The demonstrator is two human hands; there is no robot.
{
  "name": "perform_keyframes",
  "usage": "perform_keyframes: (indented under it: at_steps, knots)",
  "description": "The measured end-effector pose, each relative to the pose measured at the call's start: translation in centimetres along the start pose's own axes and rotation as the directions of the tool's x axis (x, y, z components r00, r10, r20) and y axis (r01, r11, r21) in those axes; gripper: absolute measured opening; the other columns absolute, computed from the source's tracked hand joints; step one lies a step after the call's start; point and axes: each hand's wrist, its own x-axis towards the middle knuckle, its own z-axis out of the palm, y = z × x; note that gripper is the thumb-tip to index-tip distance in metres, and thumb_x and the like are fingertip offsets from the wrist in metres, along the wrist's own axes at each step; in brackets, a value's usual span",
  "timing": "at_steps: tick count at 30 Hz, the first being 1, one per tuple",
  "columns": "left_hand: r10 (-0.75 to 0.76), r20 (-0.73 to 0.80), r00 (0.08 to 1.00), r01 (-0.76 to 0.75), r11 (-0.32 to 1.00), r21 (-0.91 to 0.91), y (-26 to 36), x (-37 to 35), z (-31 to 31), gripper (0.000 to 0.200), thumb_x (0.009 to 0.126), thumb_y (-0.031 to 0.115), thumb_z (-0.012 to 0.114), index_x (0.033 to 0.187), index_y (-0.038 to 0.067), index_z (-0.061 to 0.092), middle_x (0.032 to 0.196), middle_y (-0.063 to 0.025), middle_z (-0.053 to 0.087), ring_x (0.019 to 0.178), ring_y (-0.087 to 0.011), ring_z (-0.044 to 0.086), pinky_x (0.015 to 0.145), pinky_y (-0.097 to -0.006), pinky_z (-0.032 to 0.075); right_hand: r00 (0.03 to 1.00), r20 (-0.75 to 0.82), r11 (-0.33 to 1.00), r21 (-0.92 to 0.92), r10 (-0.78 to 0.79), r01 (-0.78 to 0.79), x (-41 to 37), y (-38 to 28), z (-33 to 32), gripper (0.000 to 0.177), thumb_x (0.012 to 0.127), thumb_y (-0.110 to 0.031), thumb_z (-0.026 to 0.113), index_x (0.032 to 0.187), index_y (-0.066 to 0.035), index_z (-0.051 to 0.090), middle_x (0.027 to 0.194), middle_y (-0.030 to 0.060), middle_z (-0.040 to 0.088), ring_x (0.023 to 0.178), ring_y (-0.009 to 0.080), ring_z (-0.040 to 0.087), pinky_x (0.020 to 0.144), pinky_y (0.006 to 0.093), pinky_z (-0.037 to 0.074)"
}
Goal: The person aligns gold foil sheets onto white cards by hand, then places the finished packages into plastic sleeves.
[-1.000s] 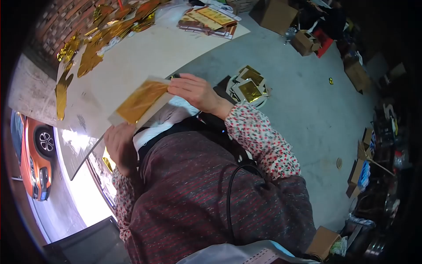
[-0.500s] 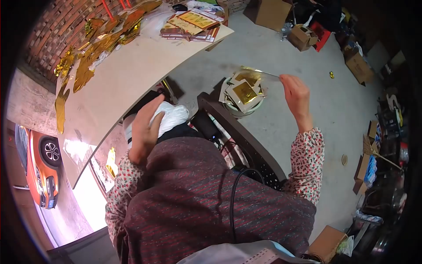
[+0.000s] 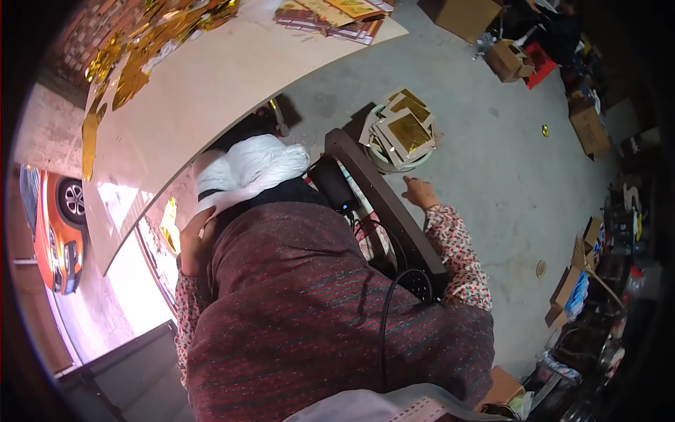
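Observation:
My left hand (image 3: 197, 238) is beside my lap at the lower end of a white bundle of strands (image 3: 256, 165), its fingers loosely apart; whether it touches the bundle is unclear. The bundle lies across dark cloth on my lap. My right hand (image 3: 420, 192) hangs below a round, light green-rimmed container (image 3: 383, 165), index finger extended, the others bent, nothing visible in it. Cards with gold foil centres (image 3: 409, 135) are heaped in and over that container.
The pale table (image 3: 204, 91) at upper left bears gold foil strips (image 3: 140, 67) and printed sheets (image 3: 337, 17). A dark brown frame (image 3: 387, 204) stands right of my lap, with a black device (image 3: 332, 188) and cables. Cardboard boxes (image 3: 589, 130) line the right side.
My right hand has let go of the foil card and moved down and left. The card is no longer in the air. My left hand has drawn back down and left from the white bundle.

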Motion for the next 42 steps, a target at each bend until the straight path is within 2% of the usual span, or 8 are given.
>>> perform_keyframes:
  at_steps: [5,9,10,17,23,34,39,42]
  knots:
    - [-0.038,-0.19,0.981,0.025,0.997,-0.069,-5.8,-3.7,-0.8,0.023,0.085,0.004,0.07,0.107,0.002,0.071,0.101,-0.0175,0.073,0.092,-0.0279,0.072,0.08,-0.0346,0.056,0.927,-0.355,0.964,0.18,-0.124,0.197,-0.7,1.6,-8.1,0.051,0.084,-0.027,0.073,0.126,-0.001,0.061,0.118,0.0233,0.066,0.111,0.039,0.062,0.093,0.0466,0.049]
    - [-0.271,-0.163,0.949,0.24,0.953,-0.187,-3.5,-5.7,-3.8,0.023,0.09,0.009,0.063,0.111,0.004,0.07,0.104,-0.0173,0.071,0.097,-0.0312,0.07,0.084,-0.0372,0.053,0.861,-0.488,0.929,0.231,-0.147,0.29,-4.7,-9.6,-20.1,0.04,0.091,-0.014,0.066,0.129,-0.001,0.06,0.113,0.0214,0.069,0.106,0.0312,0.068,0.088,0.0368,0.052]
    - [-0.067,-0.235,0.97,0.058,0.997,-0.046,-5.2,-7.2,-3.8,0.023,0.091,0.011,0.062,0.111,0.003,0.069,0.103,-0.0181,0.071,0.095,-0.0324,0.069,0.083,-0.0372,0.053,0.815,-0.515,0.884,0.206,-0.267,0.42,-5.8,-12.9,-21.4,0.038,0.091,-0.013,0.066,0.128,-0.001,0.061,0.113,0.0206,0.07,0.105,0.0302,0.068,0.088,0.0366,0.052]
    - [-0.199,-0.323,0.925,0.171,0.979,-0.114,-7.1,-9.2,-5.4,0.022,0.092,0.014,0.062,0.11,0.003,0.069,0.097,-0.0197,0.069,0.091,-0.0354,0.068,0.079,-0.0382,0.054,0.313,-0.497,0.372,-0.021,-0.809,0.928,-7.7,-36.4,-25.6,0.032,0.091,-0.012,0.067,0.121,-0.002,0.064,0.113,0.0188,0.069,0.102,0.0336,0.068,0.09,0.0387,0.052]
    - [-0.189,-0.403,0.896,0.107,0.97,-0.216,-9.2,-11.1,-4.3,0.022,0.091,0.013,0.064,0.109,0.002,0.068,0.094,-0.0189,0.069,0.088,-0.0338,0.069,0.078,-0.0382,0.054,-0.026,-0.339,0.052,-0.22,-0.94,0.974,-4.5,-53.5,-23.5,0.052,0.086,-0.025,0.073,0.13,0.0,0.057,0.134,0.0199,0.057,0.126,0.0341,0.053,0.104,0.0418,0.042]
    - [-0.307,-0.428,0.85,0.193,0.938,-0.289,-13.6,-14.5,-5.0,0.02,0.093,0.01,0.065,0.112,0.004,0.07,0.108,-0.0139,0.072,0.1,-0.0258,0.07,0.088,-0.0341,0.053,-0.006,-0.301,0.137,-0.453,-0.954,0.881,-2.7,-59.7,-18.7,0.07,0.089,-0.041,0.068,0.141,0.0,0.045,0.145,0.0211,0.046,0.137,0.0333,0.041,0.111,0.0453,0.032]
    - [-0.125,-0.761,0.636,0.012,0.988,-0.152,-12.4,-12.5,-12.1,0.021,0.09,0.002,0.063,0.109,0.003,0.071,0.102,-0.016,0.072,0.098,-0.0277,0.07,0.085,-0.0353,0.054,0.026,-0.279,0.132,-0.368,-0.96,0.921,-2.9,-61.5,-20.1,0.059,0.096,-0.042,0.056,0.136,0.001,0.05,0.143,0.0221,0.048,0.132,0.0342,0.047,0.107,0.0447,0.037]
    - [0.027,-0.808,0.589,0.042,0.997,0.064,-13.3,-8.4,-17.8,0.022,0.09,0.001,0.065,0.112,0.002,0.07,0.106,-0.0156,0.072,0.1,-0.0261,0.07,0.086,-0.0329,0.054,-0.104,-0.29,0.038,-0.447,-0.951,0.894,-1.9,-64.7,-19.4,0.05,0.096,-0.04,0.056,0.127,0.0,0.056,0.135,0.0222,0.054,0.126,0.0352,0.051,0.104,0.0454,0.04]
